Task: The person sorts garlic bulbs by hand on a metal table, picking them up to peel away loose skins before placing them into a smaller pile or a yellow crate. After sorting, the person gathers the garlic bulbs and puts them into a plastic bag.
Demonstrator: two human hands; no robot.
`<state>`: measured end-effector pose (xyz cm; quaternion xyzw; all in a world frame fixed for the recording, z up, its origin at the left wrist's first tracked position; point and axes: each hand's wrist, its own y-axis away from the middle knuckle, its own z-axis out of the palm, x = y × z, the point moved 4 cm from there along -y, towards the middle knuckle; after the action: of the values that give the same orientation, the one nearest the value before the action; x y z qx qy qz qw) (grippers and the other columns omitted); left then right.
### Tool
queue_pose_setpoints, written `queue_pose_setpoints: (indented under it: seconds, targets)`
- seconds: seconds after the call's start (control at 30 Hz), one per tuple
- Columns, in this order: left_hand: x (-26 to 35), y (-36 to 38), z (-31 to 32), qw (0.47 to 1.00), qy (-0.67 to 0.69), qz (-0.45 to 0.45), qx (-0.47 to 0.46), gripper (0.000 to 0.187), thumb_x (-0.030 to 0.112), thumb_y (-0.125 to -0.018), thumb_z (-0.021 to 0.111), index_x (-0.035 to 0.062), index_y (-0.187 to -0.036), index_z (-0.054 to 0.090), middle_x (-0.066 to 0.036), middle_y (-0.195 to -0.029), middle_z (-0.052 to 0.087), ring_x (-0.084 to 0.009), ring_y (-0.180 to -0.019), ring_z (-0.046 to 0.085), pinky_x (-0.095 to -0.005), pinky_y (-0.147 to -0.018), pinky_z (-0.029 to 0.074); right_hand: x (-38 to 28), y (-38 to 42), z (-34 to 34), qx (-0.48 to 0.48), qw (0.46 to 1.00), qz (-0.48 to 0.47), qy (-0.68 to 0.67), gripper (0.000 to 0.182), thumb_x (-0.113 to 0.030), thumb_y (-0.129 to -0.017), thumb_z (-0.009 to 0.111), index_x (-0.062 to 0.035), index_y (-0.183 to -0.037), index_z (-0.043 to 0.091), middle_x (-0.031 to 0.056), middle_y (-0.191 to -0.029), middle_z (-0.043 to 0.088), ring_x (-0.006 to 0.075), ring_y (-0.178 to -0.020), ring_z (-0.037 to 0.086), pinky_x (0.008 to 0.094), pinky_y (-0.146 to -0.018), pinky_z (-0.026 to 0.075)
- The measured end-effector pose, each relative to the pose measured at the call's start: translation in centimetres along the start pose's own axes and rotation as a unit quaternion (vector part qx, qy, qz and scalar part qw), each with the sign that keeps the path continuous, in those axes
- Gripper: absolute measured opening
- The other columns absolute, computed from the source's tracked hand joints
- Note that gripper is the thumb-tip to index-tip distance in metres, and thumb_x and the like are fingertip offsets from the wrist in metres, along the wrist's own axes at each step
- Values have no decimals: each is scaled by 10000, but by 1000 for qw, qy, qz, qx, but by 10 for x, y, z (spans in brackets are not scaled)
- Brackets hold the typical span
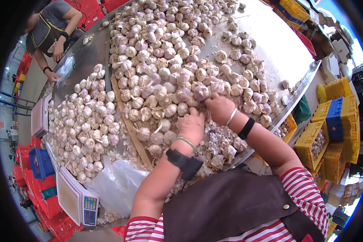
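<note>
A large heap of garlic bulbs (161, 72) covers the metal table in front of me. My right hand (222, 109) reaches into its near part, fingers closed at the lower edge of a purplish garlic bulb (201, 92). Just left of and below it, my left hand (190, 131) is closed, with its fingers curled down over the heap. The back of that hand hides whatever is under its fingers. Loose skins and several bulbs (218, 161) lie beneath my wrists.
A wooden divider (127, 121) separates a second garlic pile (84, 125) on the left. Beside that pile are a plastic bag (117, 185) and a white scale (78, 197). Yellow crates (312, 141) stand at right. Another person (54, 32) works at the far left.
</note>
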<state>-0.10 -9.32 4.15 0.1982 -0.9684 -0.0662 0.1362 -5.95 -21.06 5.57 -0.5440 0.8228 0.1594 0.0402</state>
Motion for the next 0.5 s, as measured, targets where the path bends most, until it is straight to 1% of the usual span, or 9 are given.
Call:
queue_pose_setpoints:
  seconds: [0.07,0.23,0.3,0.33,0.37,0.4,0.43,0.47,0.5]
  targets:
    - [5,-14,9,995,-67,-34,-69,309,156,-797,625,124,-1103,602,-160,-1121,577,-293,-903,675,-403,-713,548,-3,3,2,-21,999,-5,30,235,-158,-808,621,-72,-1025,642,181,-1119,589,332,-964,659,415,-813,546]
    - [-3,-19,1,994,-71,-30,-76,272,155,-819,599,102,-1086,606,-146,-1064,607,-298,-926,671,-406,-741,546,10,10,5,-72,997,18,29,282,-168,-808,619,-85,-1077,631,157,-1133,597,323,-973,659,413,-826,537]
    - [-13,-9,-16,995,36,-20,-91,307,147,-826,580,62,-1121,586,-166,-1083,625,-308,-951,664,-396,-781,537,25,14,5,-47,998,21,-37,318,-156,-807,609,-102,-1120,624,151,-1096,626,323,-963,658,416,-844,525]
    - [-23,-6,-17,988,116,-37,-91,350,180,-886,544,33,-1204,550,-176,-1128,634,-306,-990,658,-385,-819,531,39,11,7,-55,993,68,-76,342,-147,-835,572,-137,-1173,617,161,-1078,652,336,-959,653,426,-857,514]
    - [-32,4,-20,989,111,-34,-92,350,180,-886,544,33,-1204,550,-176,-1128,634,-306,-990,658,-385,-819,531,44,17,-4,-52,984,82,-146,372,-180,-864,584,-137,-1233,590,179,-1077,664,319,-954,661,410,-853,520]
    - [-39,17,-22,933,346,-27,-97,368,225,-917,530,29,-1228,541,-170,-1142,634,-287,-995,658,-372,-827,533,46,23,-13,-28,970,64,-235,377,-180,-863,612,-114,-1233,588,164,-1092,665,283,-948,667,387,-842,528]
    - [-40,30,-23,821,561,-21,-99,391,270,-948,516,24,-1252,531,-164,-1155,634,-268,-1000,659,-360,-835,535,44,31,-21,-4,946,45,-321,385,-181,-862,640,-92,-1233,586,148,-1107,665,248,-942,673,365,-831,536]
    - [-39,45,-22,823,558,-21,-102,391,270,-948,516,24,-1252,531,-164,-1155,634,-268,-1000,659,-360,-835,535,31,41,-37,-16,899,21,-438,404,-159,-845,670,-76,-1232,587,126,-1108,666,214,-938,669,345,-820,540]
    - [-35,62,-21,745,656,0,-119,429,295,-946,542,19,-1272,510,-147,-1133,637,-252,-997,656,-343,-841,534,15,48,-49,-27,837,-5,-547,424,-137,-829,701,-61,-1230,588,104,-1108,667,181,-934,665,324,-809,544]
